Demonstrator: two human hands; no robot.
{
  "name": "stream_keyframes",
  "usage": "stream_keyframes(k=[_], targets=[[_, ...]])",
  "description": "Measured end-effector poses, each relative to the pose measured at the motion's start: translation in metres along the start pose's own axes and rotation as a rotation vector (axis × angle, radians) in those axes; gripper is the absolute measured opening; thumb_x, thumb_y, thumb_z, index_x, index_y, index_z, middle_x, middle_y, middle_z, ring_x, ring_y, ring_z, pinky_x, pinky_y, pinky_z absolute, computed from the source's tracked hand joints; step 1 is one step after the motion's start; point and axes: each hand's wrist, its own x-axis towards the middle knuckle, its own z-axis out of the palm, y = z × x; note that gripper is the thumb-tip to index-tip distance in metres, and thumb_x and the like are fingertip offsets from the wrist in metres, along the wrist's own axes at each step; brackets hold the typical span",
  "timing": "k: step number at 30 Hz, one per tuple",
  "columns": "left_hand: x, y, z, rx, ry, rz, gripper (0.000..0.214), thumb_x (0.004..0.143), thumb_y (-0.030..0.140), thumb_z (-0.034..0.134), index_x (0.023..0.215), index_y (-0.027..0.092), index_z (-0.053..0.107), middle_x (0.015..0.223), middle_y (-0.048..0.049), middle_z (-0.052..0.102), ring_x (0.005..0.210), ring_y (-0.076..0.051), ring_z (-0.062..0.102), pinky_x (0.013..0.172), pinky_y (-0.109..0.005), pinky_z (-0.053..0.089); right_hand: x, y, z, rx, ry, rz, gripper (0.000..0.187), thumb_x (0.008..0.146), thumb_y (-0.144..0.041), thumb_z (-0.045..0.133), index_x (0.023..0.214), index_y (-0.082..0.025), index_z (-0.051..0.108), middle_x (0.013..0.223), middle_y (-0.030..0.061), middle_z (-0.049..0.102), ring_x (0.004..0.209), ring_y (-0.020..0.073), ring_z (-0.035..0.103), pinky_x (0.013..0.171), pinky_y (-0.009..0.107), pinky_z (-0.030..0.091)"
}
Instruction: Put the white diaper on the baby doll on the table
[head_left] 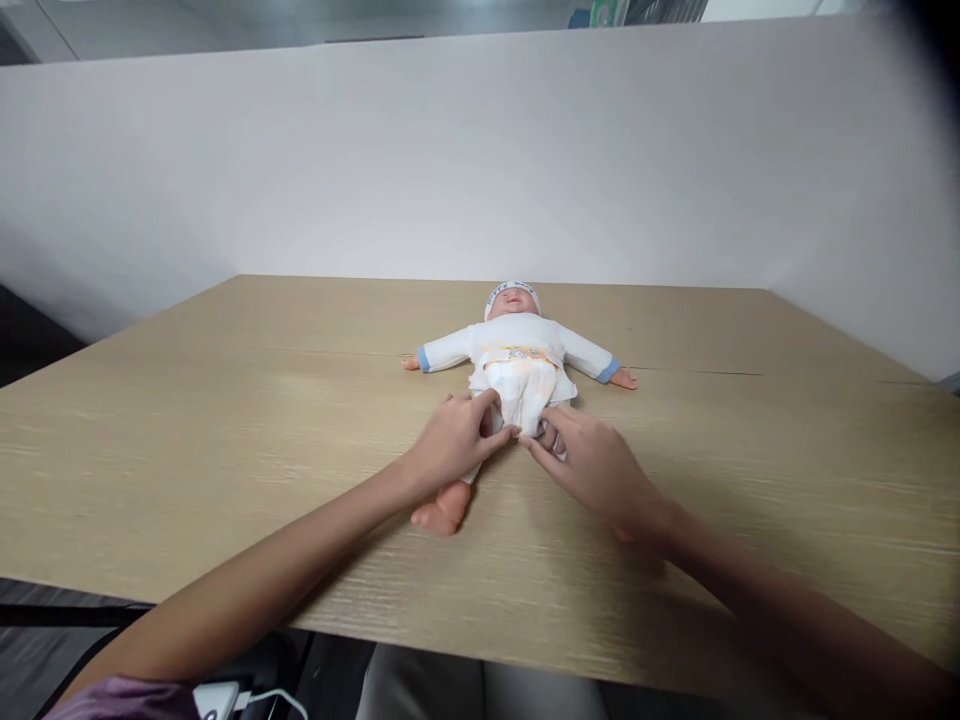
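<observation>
A baby doll [517, 345] lies on its back on the wooden table [225, 430], arms spread, head pointing away from me. It wears a white top with blue cuffs, a cap and a white diaper [523, 385]. My left hand [457, 440] rests over the doll's left thigh, fingers curled and pinching the diaper's lower edge. My right hand [592, 465] covers the other leg, its fingertips pinching the same lower edge of the diaper. One bare doll foot [439, 515] sticks out under my left wrist.
A white partition wall [480, 150] stands behind the table and along its right side. A white device with a cable [225, 700] lies below the table's near edge, by my lap.
</observation>
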Motion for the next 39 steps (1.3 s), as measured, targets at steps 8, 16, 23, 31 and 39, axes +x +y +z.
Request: stream_keyframes(k=[8, 16, 23, 31, 39], targets=[[-0.003, -0.007, 0.004, -0.173, 0.081, 0.126, 0.026, 0.100, 0.041, 0.061, 0.085, 0.021, 0.058, 0.103, -0.0067, 0.064, 0.097, -0.023, 0.059, 0.088, -0.036, 0.044, -0.013, -0.005, 0.009, 0.065, 0.077, -0.029, 0.012, 0.100, -0.029, 0.060, 0.106, -0.022, 0.067, 0.123, 0.0109, 0.067, 0.105, 0.0291, 0.066, 0.083, 0.040, 0.050], [-0.003, -0.005, 0.004, -0.252, 0.089, 0.138, 0.019, 0.099, 0.039, 0.060, 0.092, 0.021, 0.063, 0.107, -0.0077, 0.067, 0.106, -0.026, 0.056, 0.098, -0.039, 0.043, -0.009, -0.010, 0.009, 0.109, 0.066, 0.016, 0.013, 0.098, -0.035, 0.062, 0.100, -0.022, 0.060, 0.099, 0.0083, 0.070, 0.092, 0.0281, 0.064, 0.077, 0.038, 0.046], [0.002, -0.014, 0.010, -0.534, 0.088, -0.042, 0.031, 0.087, 0.042, 0.074, 0.096, 0.022, 0.053, 0.089, 0.0009, 0.055, 0.085, -0.018, 0.051, 0.078, -0.030, 0.041, 0.000, -0.003, 0.005, 0.416, 0.102, 0.272, 0.033, 0.090, -0.046, 0.070, 0.108, -0.024, 0.053, 0.094, 0.0018, 0.073, 0.064, 0.0178, 0.061, 0.065, 0.033, 0.046], [0.001, -0.018, 0.009, -0.776, 0.067, -0.279, 0.052, 0.072, 0.044, 0.089, 0.107, 0.019, 0.058, 0.091, -0.0006, 0.065, 0.081, -0.016, 0.056, 0.074, -0.028, 0.042, -0.002, 0.009, -0.013, 0.323, 0.105, 0.285, 0.023, 0.091, -0.049, 0.070, 0.097, -0.027, 0.070, 0.093, 0.0039, 0.081, 0.073, 0.0244, 0.069, 0.072, 0.037, 0.047], [-0.001, -0.008, -0.005, -0.814, -0.106, -0.309, 0.045, 0.088, 0.060, 0.072, 0.105, 0.018, 0.072, 0.104, -0.0085, 0.074, 0.096, -0.025, 0.066, 0.081, -0.035, 0.048, 0.000, 0.009, -0.003, 0.461, 0.038, 0.312, 0.030, 0.092, -0.053, 0.068, 0.092, -0.023, 0.073, 0.090, 0.0027, 0.075, 0.079, 0.0232, 0.065, 0.071, 0.035, 0.046]])
